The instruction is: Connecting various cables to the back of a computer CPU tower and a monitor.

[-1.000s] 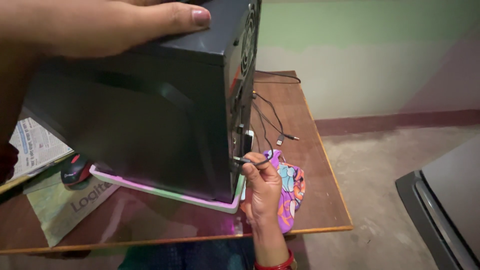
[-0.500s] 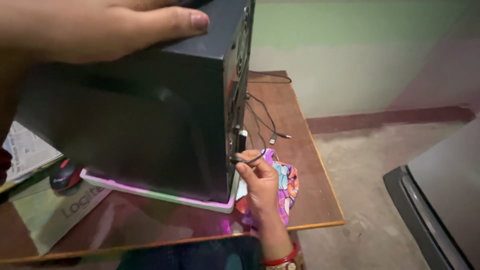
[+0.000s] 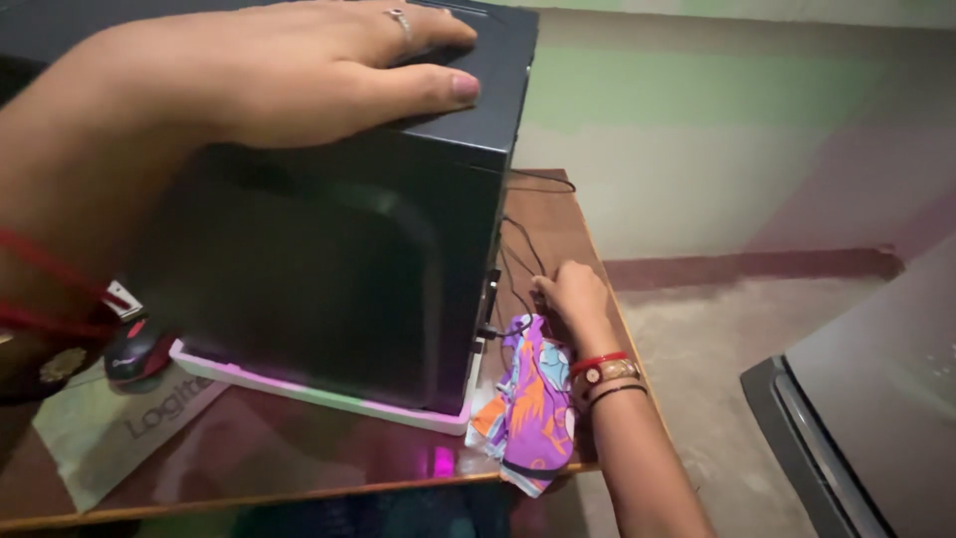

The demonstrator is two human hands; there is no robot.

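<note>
The big black metal computer box [image 3: 329,269] sat steady under my flat left hand [image 3: 269,80], fingers spread; my right hand [image 3: 570,294] reached its black cables [image 3: 518,249], fingers hidden, so I went slowly.

1. Flat pale grey-green paper package [image 3: 119,438] with dark lettering, lying on the brown table at the lower left, partly under the computer mouse and beside the tower's white base.
2. No screens or signs visible.

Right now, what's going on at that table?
A person steadies a black computer case on a brown table, left hand flat on its top. Their right hand reaches behind it among thin black cables. A colourful cloth lies beside the case, and a mouse sits on the other side.
</note>
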